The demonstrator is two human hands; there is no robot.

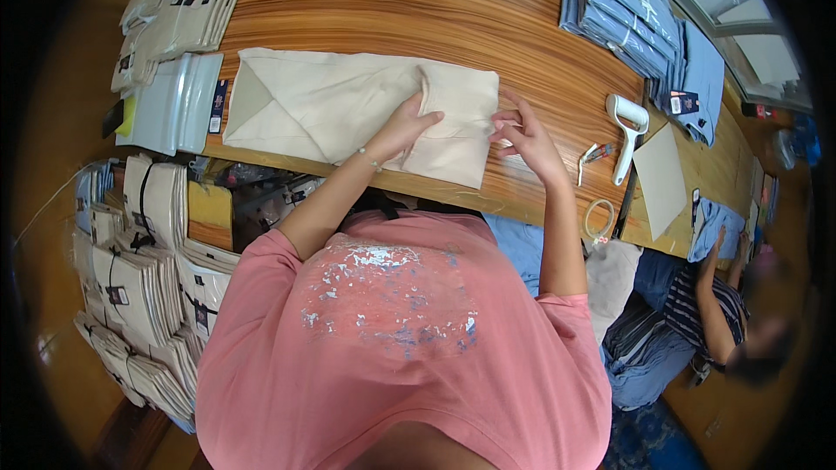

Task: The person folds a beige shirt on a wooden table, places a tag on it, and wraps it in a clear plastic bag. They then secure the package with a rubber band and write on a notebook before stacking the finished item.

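Observation:
A long cream garment (340,96), its kind not certain, lies flat across the wooden table (418,0) in front of me. Its right end is folded over into a layered flap. My left hand (407,128) is closed on the inner edge of that flap, thumb on top and fingers partly hidden beneath the cloth. At the garment's right edge, my right hand (529,141) has its fingers apart and bent, with nothing visible in them. Whether its fingertips touch the cloth I cannot tell.
At right lie a white lint roller (625,135), small tools (594,155), a pale card (660,181) and stacked blue garments (623,9). Bagged cream garments (187,13) and clear plastic bags (170,109) sit left; bundles (139,287) stand below. Another person (710,296) handles blue cloth at right.

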